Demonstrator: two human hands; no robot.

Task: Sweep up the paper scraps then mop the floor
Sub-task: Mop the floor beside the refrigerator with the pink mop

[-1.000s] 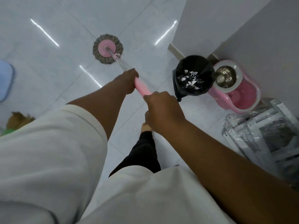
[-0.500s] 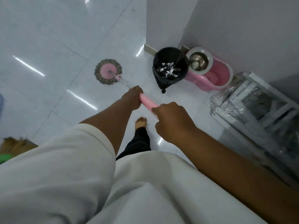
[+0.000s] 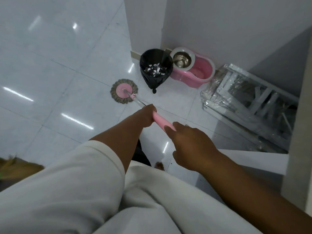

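Note:
I hold a spin mop with a pink handle [image 3: 161, 121] in both hands. My left hand [image 3: 146, 114] grips the handle lower down, my right hand [image 3: 189, 146] is closed around its upper end. The round mop head [image 3: 124, 90], pink disc with grey-brown fringe, lies flat on the white tiled floor [image 3: 67, 81], just left of a black-lined bin [image 3: 156, 68]. The paper scraps [image 3: 156, 70] lie inside that bin. A pink mop bucket [image 3: 199, 71] with a steel spinner basket stands against the wall behind the bin.
A plastic-wrapped white metal frame [image 3: 244, 98] lies on the floor at the right. Grey walls [image 3: 219, 22] form a corner behind the bucket. A white ledge [image 3: 253, 159] juts in by my right arm. Yellowish broom bristles [image 3: 15, 166] show at the left edge.
The mop head has slid over the floor toward the bin, and my view has turned right toward the corner. Both hands have kept hold of the handle.

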